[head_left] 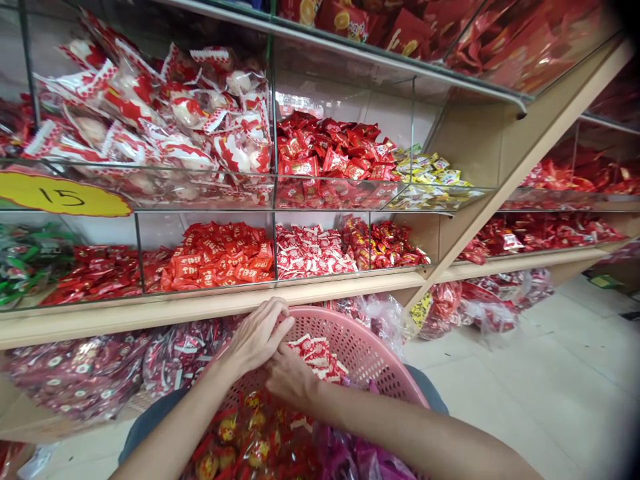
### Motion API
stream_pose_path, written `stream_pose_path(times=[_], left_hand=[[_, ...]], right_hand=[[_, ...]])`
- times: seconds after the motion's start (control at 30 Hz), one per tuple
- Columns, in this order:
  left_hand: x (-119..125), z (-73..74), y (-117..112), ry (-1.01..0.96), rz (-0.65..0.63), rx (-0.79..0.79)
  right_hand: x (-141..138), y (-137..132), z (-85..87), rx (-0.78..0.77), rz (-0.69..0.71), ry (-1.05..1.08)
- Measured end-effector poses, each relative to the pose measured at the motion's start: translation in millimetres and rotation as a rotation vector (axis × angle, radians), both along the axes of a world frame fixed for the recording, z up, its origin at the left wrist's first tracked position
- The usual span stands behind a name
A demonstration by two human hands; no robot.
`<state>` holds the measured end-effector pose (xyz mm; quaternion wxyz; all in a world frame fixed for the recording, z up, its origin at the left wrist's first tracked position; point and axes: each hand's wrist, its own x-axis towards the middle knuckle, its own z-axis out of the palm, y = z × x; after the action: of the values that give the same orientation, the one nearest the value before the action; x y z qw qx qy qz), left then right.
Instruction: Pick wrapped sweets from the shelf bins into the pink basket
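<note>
A pink perforated plastic basket (370, 350) rests on my lap below the shelf edge. Red-and-white wrapped candies (315, 353) lie heaped in it, with gold-and-red sweets (250, 437) nearer to me. My left hand (257, 333) lies over the basket's far rim, fingers curled down toward the red-and-white candies. My right hand (290, 377) sits just under it, closed around a bunch of those candies. The two hands touch each other. The right fingertips are hidden beneath the left hand.
Glass-fronted bins on wooden shelves (200, 307) hold red, white and yellow wrapped sweets. A yellow price tag (60, 195) reads 15. Clear bags of sweets (80, 373) lie under the bottom shelf. Pale tiled floor (550, 387) spreads to the right.
</note>
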<state>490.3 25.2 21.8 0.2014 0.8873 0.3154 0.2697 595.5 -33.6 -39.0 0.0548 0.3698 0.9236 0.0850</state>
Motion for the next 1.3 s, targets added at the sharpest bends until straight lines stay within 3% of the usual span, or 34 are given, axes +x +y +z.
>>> stream_pose_path(times=[0.13, 0.37, 0.53, 0.73, 0.97, 1.3], left_hand=[[0, 0.9, 0, -0.004, -0.005, 0.001], [0, 1.3, 0, -0.015, -0.010, 0.013], [0, 1.1, 0, -0.002, -0.002, -0.001], [1, 0.1, 1, 0.011, 0.008, 0.002], [0, -0.4, 0, 0.004, 0.004, 0.012], [0, -1.3, 1, 0.028, -0.010, 0.012]], right_hand=[[-14, -8, -10.7, -0.025, -0.040, -0.097], [-6, 4, -15.6, -0.023, -0.025, 0.014], [14, 11, -5.4, -0.007, -0.096, 0.098], [27, 5, 9.4, -0.011, -0.065, 0.124], [13, -2, 4.3, 0.034, 0.044, 0.149], [16, -15, -2.1, -0.034, -0.042, -0.024]])
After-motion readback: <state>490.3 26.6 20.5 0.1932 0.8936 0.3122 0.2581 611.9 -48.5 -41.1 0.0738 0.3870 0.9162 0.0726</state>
